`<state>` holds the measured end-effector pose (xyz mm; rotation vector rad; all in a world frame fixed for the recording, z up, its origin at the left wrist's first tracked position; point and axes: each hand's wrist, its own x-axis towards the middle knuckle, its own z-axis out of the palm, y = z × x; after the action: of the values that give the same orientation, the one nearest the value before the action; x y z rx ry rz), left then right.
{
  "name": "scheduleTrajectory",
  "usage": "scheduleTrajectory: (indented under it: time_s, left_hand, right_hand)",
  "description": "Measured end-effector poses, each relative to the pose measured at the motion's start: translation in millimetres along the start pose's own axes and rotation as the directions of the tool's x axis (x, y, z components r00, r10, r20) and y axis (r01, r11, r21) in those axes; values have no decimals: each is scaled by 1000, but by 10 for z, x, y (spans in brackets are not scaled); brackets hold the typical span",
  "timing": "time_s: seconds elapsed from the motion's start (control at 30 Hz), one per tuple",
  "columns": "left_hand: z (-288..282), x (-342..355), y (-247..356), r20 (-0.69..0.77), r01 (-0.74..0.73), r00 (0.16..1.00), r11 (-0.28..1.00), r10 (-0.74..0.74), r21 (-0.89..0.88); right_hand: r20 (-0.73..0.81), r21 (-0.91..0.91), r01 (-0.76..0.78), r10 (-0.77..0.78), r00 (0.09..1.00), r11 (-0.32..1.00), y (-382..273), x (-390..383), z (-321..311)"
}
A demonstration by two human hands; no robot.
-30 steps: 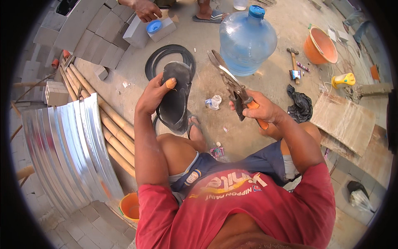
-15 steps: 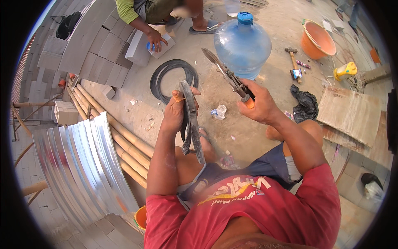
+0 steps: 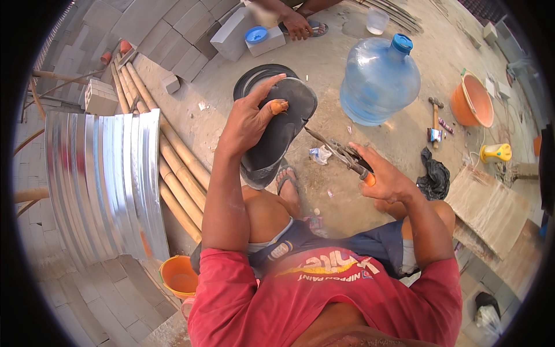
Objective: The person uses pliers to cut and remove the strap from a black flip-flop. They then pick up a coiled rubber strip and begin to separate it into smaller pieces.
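Observation:
A black flip-flop (image 3: 276,136) is gripped in my left hand (image 3: 245,124), tilted with its wide end up; something orange-tan covers the thumb tip. My right hand (image 3: 387,176) holds metal snips (image 3: 341,153) with orange handles, some fingers stretched along them. The snips' tips are at the flip-flop's right edge; I cannot tell whether they touch. Behind the flip-flop lies a coil of black tubing (image 3: 245,78). A crumpled white plastic piece (image 3: 319,154) is on the ground below. My left foot (image 3: 287,191) wears a sandal.
A large blue water jug (image 3: 378,87), orange bucket (image 3: 471,101), hammer (image 3: 435,115) and black plastic (image 3: 430,179) are right; bamboo poles (image 3: 179,173), metal sheet (image 3: 104,185) and orange pail (image 3: 176,277) left. A co-worker's hand (image 3: 298,26) is by grey blocks (image 3: 230,37).
The flip-flop has turned from edge-on to face up and tilted. The snips have come lower and over to its edge, with my right hand lower too. The co-worker's hand has moved off the blue lid.

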<state>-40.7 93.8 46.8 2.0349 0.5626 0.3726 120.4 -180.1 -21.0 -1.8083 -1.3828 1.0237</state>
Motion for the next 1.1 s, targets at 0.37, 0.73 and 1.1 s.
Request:
scheduleTrajectory:
  time_s: [0.37, 0.73, 1.1]
  left_hand:
    - [-143, -14, -20, 142, 112, 979, 966, -148, 234]
    - [-152, -23, -192, 212, 119, 962, 966, -169, 231]
    - [-94, 26, -330, 239, 105, 957, 963, -166, 250]
  right_hand:
    - [81, 35, -104, 100, 992, 994, 11, 22, -9]
    - [81, 71, -141, 136, 987, 987, 45, 48, 48]
    - [108, 19, -182, 179, 978, 983, 50, 54, 109]
